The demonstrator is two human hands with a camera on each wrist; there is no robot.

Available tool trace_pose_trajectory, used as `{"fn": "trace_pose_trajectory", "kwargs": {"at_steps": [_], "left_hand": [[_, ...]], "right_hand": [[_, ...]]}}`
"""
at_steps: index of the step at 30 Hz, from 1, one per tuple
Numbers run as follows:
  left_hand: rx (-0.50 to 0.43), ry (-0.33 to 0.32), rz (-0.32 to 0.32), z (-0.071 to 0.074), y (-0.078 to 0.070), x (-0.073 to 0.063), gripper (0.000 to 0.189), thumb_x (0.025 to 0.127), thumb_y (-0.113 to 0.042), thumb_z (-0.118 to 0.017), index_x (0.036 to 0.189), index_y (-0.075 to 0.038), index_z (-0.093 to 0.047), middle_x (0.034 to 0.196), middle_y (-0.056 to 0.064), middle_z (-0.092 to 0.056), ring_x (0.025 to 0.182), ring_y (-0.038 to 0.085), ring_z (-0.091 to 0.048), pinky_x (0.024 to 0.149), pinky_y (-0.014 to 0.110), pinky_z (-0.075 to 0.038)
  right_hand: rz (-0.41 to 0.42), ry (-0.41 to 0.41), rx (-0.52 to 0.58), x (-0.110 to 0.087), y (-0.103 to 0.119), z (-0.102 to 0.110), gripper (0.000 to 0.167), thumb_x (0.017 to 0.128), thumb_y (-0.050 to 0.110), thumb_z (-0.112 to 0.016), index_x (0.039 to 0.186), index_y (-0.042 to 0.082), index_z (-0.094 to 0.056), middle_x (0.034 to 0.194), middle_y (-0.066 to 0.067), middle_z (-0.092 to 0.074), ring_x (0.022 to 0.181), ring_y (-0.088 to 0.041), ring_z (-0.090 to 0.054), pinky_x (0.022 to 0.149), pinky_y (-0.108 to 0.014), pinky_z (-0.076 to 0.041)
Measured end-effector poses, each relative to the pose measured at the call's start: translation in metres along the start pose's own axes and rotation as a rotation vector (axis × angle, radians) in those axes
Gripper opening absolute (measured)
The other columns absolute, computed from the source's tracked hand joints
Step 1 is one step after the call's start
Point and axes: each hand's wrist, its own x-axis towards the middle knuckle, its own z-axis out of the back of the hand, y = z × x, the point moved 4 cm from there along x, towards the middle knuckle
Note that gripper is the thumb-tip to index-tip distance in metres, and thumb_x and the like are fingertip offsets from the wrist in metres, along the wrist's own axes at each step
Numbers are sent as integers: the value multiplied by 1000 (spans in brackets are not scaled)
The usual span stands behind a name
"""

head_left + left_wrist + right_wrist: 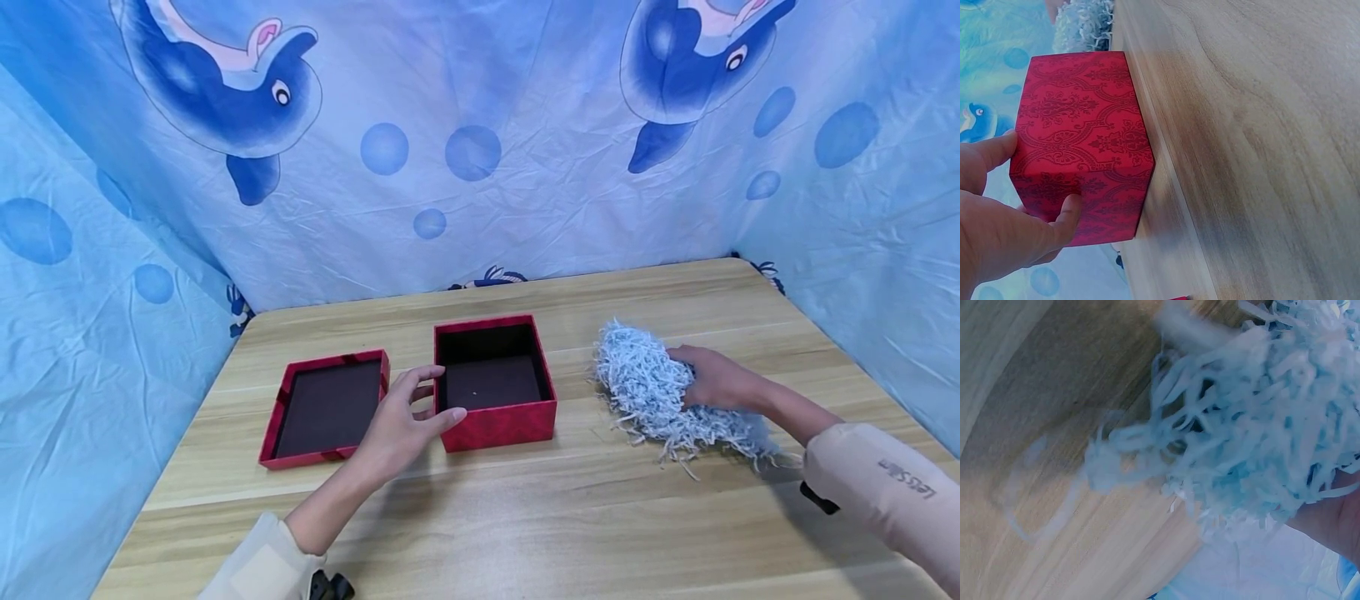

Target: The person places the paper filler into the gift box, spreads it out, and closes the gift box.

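Observation:
A red patterned box (498, 425) with a dark inside stands upright on the table, its top uncovered. At its near left corner is my left hand (401, 425), fingers along the left side and thumb by the front. In the left wrist view the thumb (1069, 215) lies against one patterned side, and a fingertip (1007, 145) meets the rim. To the right lies a loose heap of pale blue shredded paper (641, 379). My right hand (716, 379) grips into its right side, fingertips buried. Strands of the shredded paper (1254, 425) trail down, some blurred, in the right wrist view.
A shallow red lid (330, 408) lies left of the box, its dark inside up. A blue dolphin-print cloth (480, 217) hangs behind the wooden table (540, 517) and along both sides. A few stray paper strands lie near the heap.

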Motion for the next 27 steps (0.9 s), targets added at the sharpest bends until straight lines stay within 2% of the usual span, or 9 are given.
{"fn": "trace_pose_trajectory", "kwargs": {"at_steps": [2, 4, 10, 16, 17, 22, 23, 24, 27], "left_hand": [[-2, 1, -2, 0, 0, 0, 66, 81, -23, -79, 138, -20, -45, 144, 3, -40, 128, 28, -46, 97, 44, -48], [-3, 2, -4, 0, -1, 1, 66, 81, -23, -79, 138, -20, -45, 144, 3, -40, 128, 28, -46, 97, 44, -48], [-3, 5, 2, 1, -1, 1, 66, 81, -22, -79, 138, -20, -45, 144, 3, -41, 127, 28, -46, 97, 43, -48], [-7, 7, 7, 2, -2, 1, 67, 81, -23, -79, 138, -20, -45, 144, 3, -40, 128, 28, -45, 97, 43, -48], [-6, 8, 7, 2, -2, 1, 67, 81, -23, -79, 138, -20, -45, 144, 3, -40, 128, 28, -45, 97, 43, -48], [-7, 11, 9, 2, -2, 1, 67, 81, -24, -79, 138, -21, -45, 144, 3, -40, 128, 28, -45, 97, 44, -48], [-8, 11, 10, 2, -2, 1, 67, 81, -24, -79, 138, -21, -45, 144, 3, -40, 128, 28, -45, 97, 44, -48], [-10, 11, 11, 2, -2, 1, 67, 81, -24, -79, 138, -21, -45, 144, 3, -40, 128, 28, -45, 97, 44, -48], [-15, 10, 14, 2, -2, 2, 67, 80, -24, -79, 138, -21, -45, 144, 3, -41, 128, 28, -46, 97, 44, -48]], "right_hand": [[-12, 6, 28, 0, 0, 1, 82, 71, -7, -71, 140, -18, -29, 141, -42, -28, 95, -40, -55, 68, -39, -50], [-26, 15, 56, 0, -1, 2, 81, 72, -9, -69, 141, -17, -28, 141, -42, -28, 80, -27, -54, 62, -33, -46], [-56, 36, 113, -2, 0, 8, 81, 75, -10, -65, 143, -16, -22, 142, -43, -23, 58, -19, -46, 56, -33, -43], [-59, 14, 124, -5, 4, 21, 82, 76, -9, -64, 144, -17, -18, 141, -44, -24, 54, -18, -44, 56, -33, -42], [-62, 14, 121, -5, 4, 24, 82, 77, -8, -63, 145, -17, -17, 135, -42, -36, 54, -18, -44, 56, -33, -42], [-63, -3, 135, -7, 5, 34, 82, 79, -7, -61, 146, -15, -14, 132, -38, -43, 50, -14, -39, 55, -32, -41], [-66, -4, 138, -8, 5, 36, 82, 79, -7, -60, 147, -14, -13, 132, -38, -43, 49, -14, -37, 54, -32, -40], [-65, -11, 139, -8, 6, 37, 82, 79, -7, -61, 146, -14, -14, 139, -40, -33, 49, -14, -37, 54, -32, -40], [-67, -18, 133, -7, 8, 40, 82, 78, -7, -61, 146, -14, -15, 141, -41, -29, 54, -17, -41, 56, -32, -41]]}}
